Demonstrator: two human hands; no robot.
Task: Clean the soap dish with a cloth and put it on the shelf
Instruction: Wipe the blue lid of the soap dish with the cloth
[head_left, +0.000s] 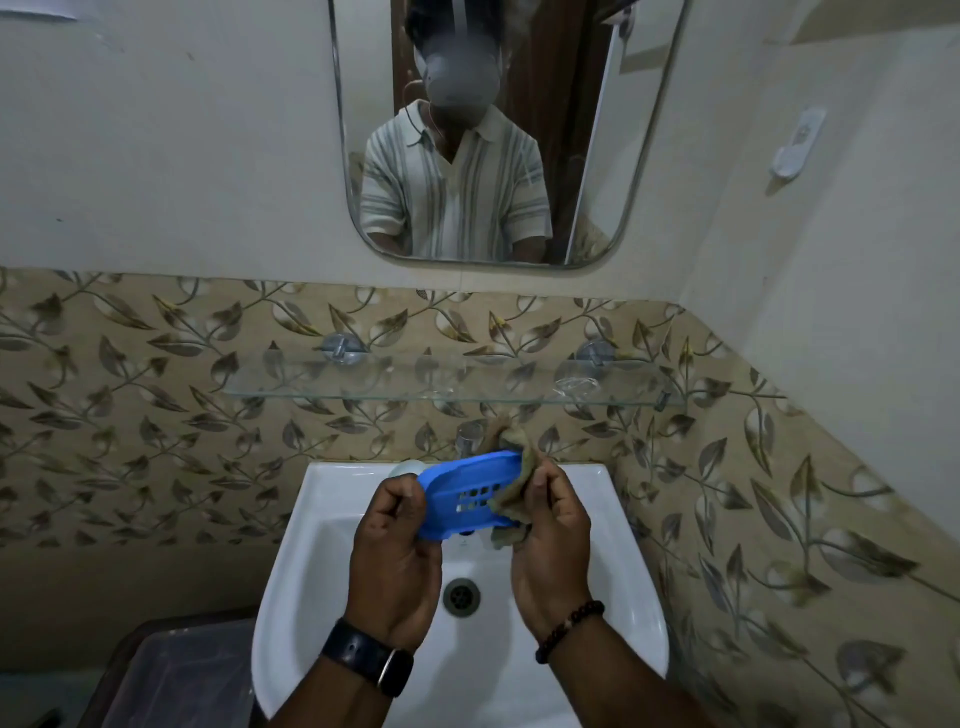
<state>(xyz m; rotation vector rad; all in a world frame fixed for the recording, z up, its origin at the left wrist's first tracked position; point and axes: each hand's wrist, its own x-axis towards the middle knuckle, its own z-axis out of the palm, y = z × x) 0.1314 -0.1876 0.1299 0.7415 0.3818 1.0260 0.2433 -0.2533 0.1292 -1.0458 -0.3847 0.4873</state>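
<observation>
A blue plastic soap dish (462, 491) with drain holes is held over the white sink (332, 525), tilted with its underside toward me. My left hand (396, 551) grips its left end. My right hand (550, 540) holds a crumpled tan cloth (511, 499) pressed against the dish's right end, part of the cloth poking up behind the dish. A glass shelf (395, 382) is fixed to the tiled wall above the sink, higher than the dish.
A chrome tap (470, 434) stands behind the dish, under the shelf. The sink drain (461, 596) lies between my wrists. A mirror (488, 130) hangs above the shelf. A clear plastic bin (182, 675) sits low left of the sink. A white wall hook (795, 145) is at right.
</observation>
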